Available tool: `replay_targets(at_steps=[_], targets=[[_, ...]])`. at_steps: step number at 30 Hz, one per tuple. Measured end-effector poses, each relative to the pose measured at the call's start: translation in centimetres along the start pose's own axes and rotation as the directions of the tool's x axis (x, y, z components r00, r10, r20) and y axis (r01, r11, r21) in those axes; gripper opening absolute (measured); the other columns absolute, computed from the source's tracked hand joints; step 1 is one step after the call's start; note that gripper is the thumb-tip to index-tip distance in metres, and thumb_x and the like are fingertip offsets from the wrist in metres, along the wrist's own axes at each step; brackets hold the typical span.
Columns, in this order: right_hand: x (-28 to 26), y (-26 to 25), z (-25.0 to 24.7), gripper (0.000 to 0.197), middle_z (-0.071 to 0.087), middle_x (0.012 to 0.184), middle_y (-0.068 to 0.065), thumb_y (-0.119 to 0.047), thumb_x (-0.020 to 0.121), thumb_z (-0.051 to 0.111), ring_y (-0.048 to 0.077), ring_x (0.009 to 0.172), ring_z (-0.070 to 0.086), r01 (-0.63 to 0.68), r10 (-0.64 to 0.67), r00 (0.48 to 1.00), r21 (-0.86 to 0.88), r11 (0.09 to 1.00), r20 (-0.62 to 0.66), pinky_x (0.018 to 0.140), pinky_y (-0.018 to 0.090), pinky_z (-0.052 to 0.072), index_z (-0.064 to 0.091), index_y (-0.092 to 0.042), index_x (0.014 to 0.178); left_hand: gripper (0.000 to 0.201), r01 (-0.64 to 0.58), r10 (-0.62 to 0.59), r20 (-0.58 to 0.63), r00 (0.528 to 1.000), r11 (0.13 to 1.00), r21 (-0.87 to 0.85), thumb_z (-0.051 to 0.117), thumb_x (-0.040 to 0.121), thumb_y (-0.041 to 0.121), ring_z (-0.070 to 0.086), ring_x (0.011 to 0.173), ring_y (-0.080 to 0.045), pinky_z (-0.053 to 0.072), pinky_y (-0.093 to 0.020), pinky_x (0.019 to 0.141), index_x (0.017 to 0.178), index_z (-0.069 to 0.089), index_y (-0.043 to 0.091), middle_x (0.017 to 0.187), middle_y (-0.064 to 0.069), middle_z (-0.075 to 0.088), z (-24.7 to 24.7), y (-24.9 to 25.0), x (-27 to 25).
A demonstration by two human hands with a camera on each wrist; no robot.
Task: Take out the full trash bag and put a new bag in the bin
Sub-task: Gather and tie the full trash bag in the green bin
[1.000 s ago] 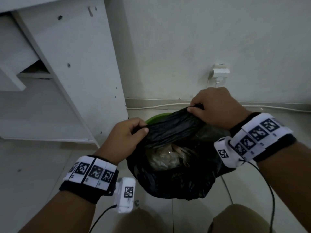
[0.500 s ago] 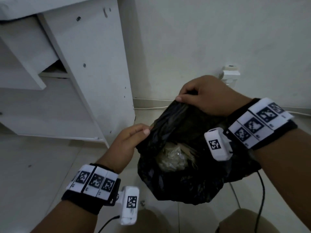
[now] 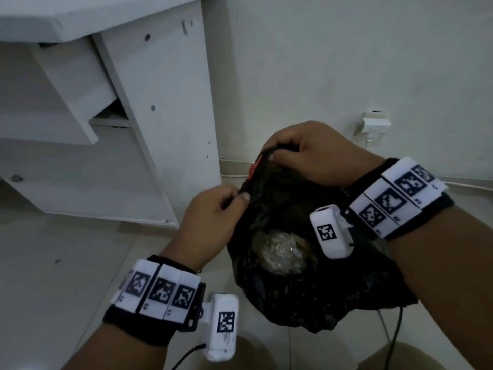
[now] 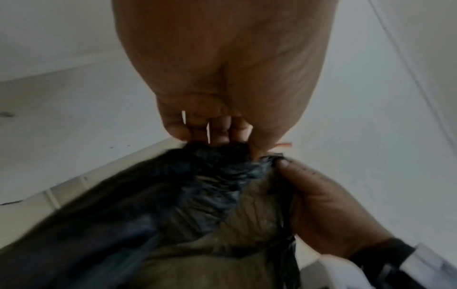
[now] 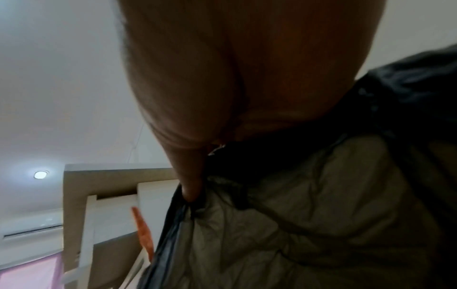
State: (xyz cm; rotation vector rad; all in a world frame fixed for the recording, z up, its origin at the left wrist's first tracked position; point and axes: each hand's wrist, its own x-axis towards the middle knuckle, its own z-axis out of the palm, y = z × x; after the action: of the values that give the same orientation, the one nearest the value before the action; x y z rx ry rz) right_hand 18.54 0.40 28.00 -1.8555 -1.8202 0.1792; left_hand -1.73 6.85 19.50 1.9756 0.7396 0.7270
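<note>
Crumpled black trash bag [image 3: 306,297], mouth bunched, bulging.

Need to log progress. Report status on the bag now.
Left hand and right hand both pinch the black trash bag at its gathered mouth. Bag held up, untied. Nothing blocking.

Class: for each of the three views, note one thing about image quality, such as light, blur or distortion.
Head view: dim and grey, straight cabinet edges lean from the wide lens. Left wrist view: the black trash bag is smeared by motion blur. Right wrist view: the right hand looms soft and shadowed, with a ceiling light glaring.
</note>
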Motion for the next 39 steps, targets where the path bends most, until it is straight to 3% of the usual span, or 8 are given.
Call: replay_targets(at_steps=[5, 10, 20, 24, 26, 28, 34, 39], targets=[[1.0, 0.8, 2.4, 0.033, 0.067, 0.115, 0.000, -0.041, 0.086, 0.053, 0.023, 0.113, 0.059, -0.101, 0.005, 0.973, -0.404, 0.909, -0.232, 0.102, 0.045, 0.035, 0.072, -0.035, 0.112, 0.040, 0.141, -0.129, 0.071, 0.989, 0.970, -0.196, 0.054, 0.095, 0.036, 0.051, 0.065, -0.015, 0.037, -0.033, 0.066, 0.066, 0.052, 0.008, 0.065, -0.008, 0.052, 1.2, 1.0, -0.3], [-2.7, -1.7, 5.9, 0.030, 0.059, 0.105, 0.009, -0.034, 0.081, 0.063, 0.029, 0.101, 0.054, -0.127, -0.041, 0.710, -0.185, 0.974, -0.703, 0.085, 0.044, 0.043, 0.069, -0.013, 0.102, 0.032, 0.212, -0.301, -0.107, 0.947, 0.843, -0.495, 0.055, 0.098, 0.022, 0.069, 0.068, -0.016, 0.053, -0.028, 0.058, 0.069, 0.069, 0.016, 0.076, -0.004, 0.074, 0.2, 3.8, 1.3], [-8.6, -2.4, 12.2, 0.019, 0.065, 0.077, 0.001, -0.028, 0.093, 0.062, 0.010, 0.072, 0.061, -0.161, 0.253, 0.883, 0.251, 0.954, -0.395, 0.069, 0.029, 0.054, 0.062, -0.011, 0.083, 0.025, 0.148, -0.362, -0.233, 0.903, 0.768, -0.623, 0.056, 0.099, 0.022, 0.072, 0.085, -0.025, 0.061, -0.034, 0.070, 0.084, 0.071, 0.010, 0.086, -0.006, 0.076, 0.1, 4.3, 3.7], [-9.8, -1.1, 9.3, 0.016, 0.068, 0.086, -0.004, -0.023, 0.100, 0.053, 0.003, 0.076, 0.061, -0.216, 0.333, 0.862, 0.317, 0.923, -0.382, 0.071, 0.014, 0.048, 0.067, -0.016, 0.100, 0.031, -0.057, 0.070, -0.460, 0.885, 0.997, 0.042, 0.054, 0.095, 0.033, 0.061, 0.102, -0.023, 0.052, -0.041, 0.093, 0.115, 0.060, 0.010, 0.112, -0.006, 0.063, -0.1, 2.7, 3.0], [-9.3, -0.6, 7.6, 0.020, 0.069, 0.090, 0.000, -0.025, 0.102, 0.049, 0.012, 0.080, 0.063, -0.196, 0.272, 0.900, 0.241, 0.950, -0.341, 0.075, 0.028, 0.052, 0.066, -0.015, 0.106, 0.038, -0.370, 0.511, -0.290, 0.809, 0.827, 0.424, 0.054, 0.094, 0.027, 0.053, 0.115, -0.027, 0.040, -0.042, 0.103, 0.123, 0.057, 0.002, 0.122, -0.013, 0.058, 0.0, 2.9, 2.2], [-8.5, -0.5, 6.0, 0.021, 0.069, 0.092, 0.005, -0.023, 0.102, 0.048, 0.019, 0.081, 0.064, -0.152, 0.196, 0.930, 0.161, 0.975, -0.312, 0.075, 0.039, 0.050, 0.065, -0.011, 0.106, 0.037, -0.601, 0.698, -0.005, 0.716, 0.620, 0.504, 0.052, 0.096, 0.024, 0.052, 0.124, -0.032, 0.035, -0.047, 0.110, 0.123, 0.063, 0.001, 0.127, -0.014, 0.062, 0.6, 3.6, 1.9], [-8.9, -1.1, 3.9, 0.020, 0.067, 0.097, 0.000, -0.020, 0.089, 0.054, 0.020, 0.087, 0.060, -0.166, 0.171, 0.915, 0.047, 0.985, -0.364, 0.076, 0.036, 0.049, 0.061, -0.015, 0.107, 0.029, -0.635, 0.665, 0.124, 0.737, 0.617, 0.465, 0.042, 0.101, 0.024, 0.053, 0.083, -0.028, 0.044, -0.041, 0.081, 0.098, 0.064, 0.004, 0.088, -0.008, 0.060, 1.7, 3.9, 2.7], [-12.1, 1.9, 5.4, 0.024, 0.059, 0.099, 0.005, -0.021, 0.083, 0.060, 0.026, 0.094, 0.056, -0.362, 0.334, 0.878, -0.020, 0.932, -0.342, 0.077, 0.036, 0.047, 0.061, -0.013, 0.105, 0.030, -0.522, 0.597, 0.075, 0.799, 0.626, 0.579, 0.041, 0.100, 0.025, 0.050, 0.083, -0.030, 0.040, -0.041, 0.074, 0.094, 0.060, 0.003, 0.084, -0.014, 0.059, -0.6, 3.0, 3.8]])
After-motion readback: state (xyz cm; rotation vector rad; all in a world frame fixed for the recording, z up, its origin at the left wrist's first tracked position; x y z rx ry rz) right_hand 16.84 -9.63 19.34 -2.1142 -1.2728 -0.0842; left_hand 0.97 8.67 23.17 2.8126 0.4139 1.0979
